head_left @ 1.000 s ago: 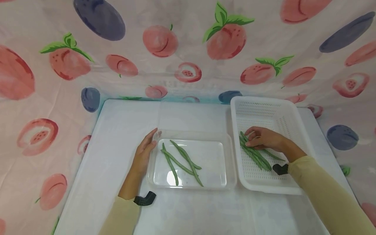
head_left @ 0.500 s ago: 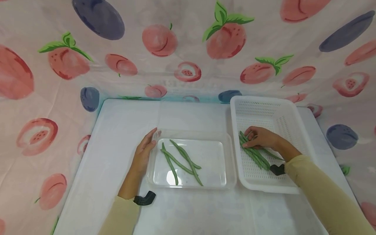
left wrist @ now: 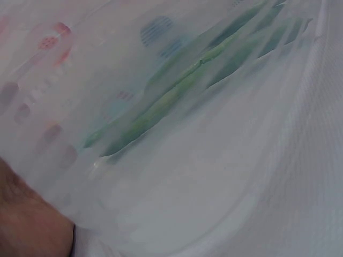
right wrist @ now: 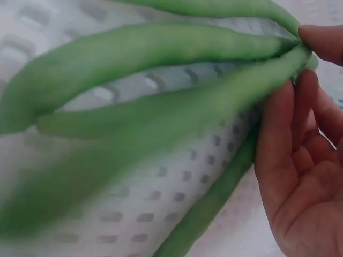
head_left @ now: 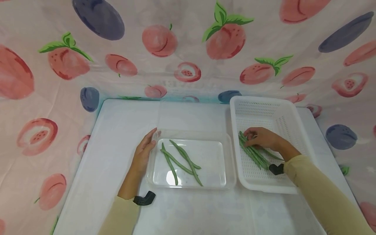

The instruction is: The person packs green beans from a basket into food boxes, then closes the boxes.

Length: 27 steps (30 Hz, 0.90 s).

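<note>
Pinching green beans (head_left: 255,153), right hand (head_left: 260,138) fingers; left hand (head_left: 143,153) relaxed, fingertips hidden behind clear tray (head_left: 191,185).

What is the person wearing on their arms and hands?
Both arms are in long, pale yellow sleeves that end at the wrist. The left hand and right hand are bare, with no gloves. A small black device sits at each wrist, below the sleeve cuff.

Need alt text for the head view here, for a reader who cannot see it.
A person's right hand pinches green beans in a white perforated basket. Their left hand rests against a clear tray with three beans inside, on a white table.
</note>
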{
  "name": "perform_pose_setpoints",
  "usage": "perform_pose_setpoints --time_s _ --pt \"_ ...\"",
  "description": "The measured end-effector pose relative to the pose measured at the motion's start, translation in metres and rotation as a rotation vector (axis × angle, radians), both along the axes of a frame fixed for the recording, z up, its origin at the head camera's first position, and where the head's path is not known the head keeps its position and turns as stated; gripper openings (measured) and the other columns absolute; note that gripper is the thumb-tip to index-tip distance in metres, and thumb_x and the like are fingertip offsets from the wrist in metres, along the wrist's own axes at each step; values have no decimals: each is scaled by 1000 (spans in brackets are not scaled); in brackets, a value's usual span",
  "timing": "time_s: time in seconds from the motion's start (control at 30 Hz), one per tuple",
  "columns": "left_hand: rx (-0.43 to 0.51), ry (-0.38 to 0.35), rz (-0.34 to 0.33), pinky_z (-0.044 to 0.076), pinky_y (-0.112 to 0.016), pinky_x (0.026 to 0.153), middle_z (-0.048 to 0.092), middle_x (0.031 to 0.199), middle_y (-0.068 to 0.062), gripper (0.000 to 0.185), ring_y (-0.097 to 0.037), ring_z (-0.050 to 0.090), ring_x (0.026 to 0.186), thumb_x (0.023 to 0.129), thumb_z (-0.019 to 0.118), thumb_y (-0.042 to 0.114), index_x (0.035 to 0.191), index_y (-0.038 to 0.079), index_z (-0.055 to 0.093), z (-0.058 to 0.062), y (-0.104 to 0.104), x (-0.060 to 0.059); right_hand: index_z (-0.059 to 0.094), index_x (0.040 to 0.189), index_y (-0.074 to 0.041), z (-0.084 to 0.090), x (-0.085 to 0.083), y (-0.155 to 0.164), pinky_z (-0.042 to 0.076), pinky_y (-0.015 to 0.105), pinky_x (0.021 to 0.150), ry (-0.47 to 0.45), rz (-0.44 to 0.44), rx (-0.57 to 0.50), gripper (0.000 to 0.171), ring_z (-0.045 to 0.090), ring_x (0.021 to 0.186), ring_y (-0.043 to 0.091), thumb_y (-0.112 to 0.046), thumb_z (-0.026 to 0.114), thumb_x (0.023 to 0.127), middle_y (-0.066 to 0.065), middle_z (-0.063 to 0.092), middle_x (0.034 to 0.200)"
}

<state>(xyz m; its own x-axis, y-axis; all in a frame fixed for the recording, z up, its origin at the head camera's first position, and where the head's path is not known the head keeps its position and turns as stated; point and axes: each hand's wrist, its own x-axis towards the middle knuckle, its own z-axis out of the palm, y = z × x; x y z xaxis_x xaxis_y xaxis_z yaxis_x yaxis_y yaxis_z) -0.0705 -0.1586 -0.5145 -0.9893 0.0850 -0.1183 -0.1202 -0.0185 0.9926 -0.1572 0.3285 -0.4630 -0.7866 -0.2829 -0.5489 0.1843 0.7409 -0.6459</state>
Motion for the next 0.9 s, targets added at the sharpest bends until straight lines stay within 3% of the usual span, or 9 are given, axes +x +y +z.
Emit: perform_pose_setpoints --time_s 0.27,0.53,0.7,0.9 --pt "-16 4 5 44 -60 111 38 163 11 51 -27 38 151 108 46 38 157 27 40 2 1 0 56 138 -1 1 -1 10 56 28 84 -75 -33 -44 50 57 101 20 -23 70 95 12 59 120" --pt "-9 7 -2 44 -59 110 39 163 9 51 -28 38 150 108 47 37 157 26 39 1 0 -1 51 142 4 10 2 15 55 25 89 -147 -34 -152 59 60 104 18 -7 73 89 20 56 132" --pt "-9 4 2 43 -59 111 40 163 9 52 -27 38 151 108 47 38 157 27 40 0 0 -1 51 140 8 17 3 16 55 24 90 -145 -32 -174 58 60 105 15 -9 74 90 21 56 133" --pt "-13 2 3 43 -58 112 40 162 11 52 -25 37 151 107 47 39 157 27 40 -1 0 -1 57 132 13 21 5 16 55 21 90 -126 -59 -155 52 64 101 10 -13 75 91 14 67 123"
